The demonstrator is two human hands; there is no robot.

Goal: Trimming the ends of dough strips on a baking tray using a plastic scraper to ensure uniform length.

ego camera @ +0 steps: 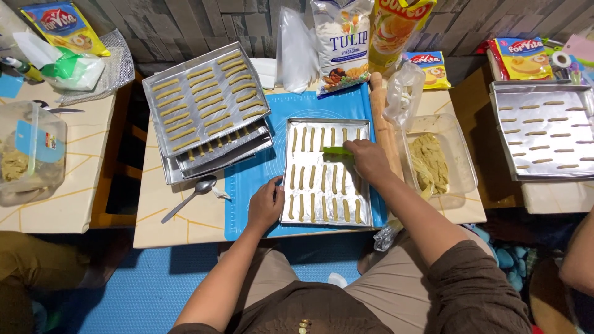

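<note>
The right hand (368,159) is pinched shut on a flat green scraper (337,150), its blade laid across the foil-lined baking tray (326,122) between the 1st and 2nd of 3 rows of dough sticks (323,178), likely so it can trim or line up their ends. The left hand (266,204) rests with curled fingers on the tray's near left rim, holding nothing, apparently to steady it on the blue mat (250,185). A clear tub of dough (430,162) sits just right of the tray beside a wooden rolling pin (385,127), within easy reach, and filled trays (207,102) are stacked to the left, out of the way.
</note>
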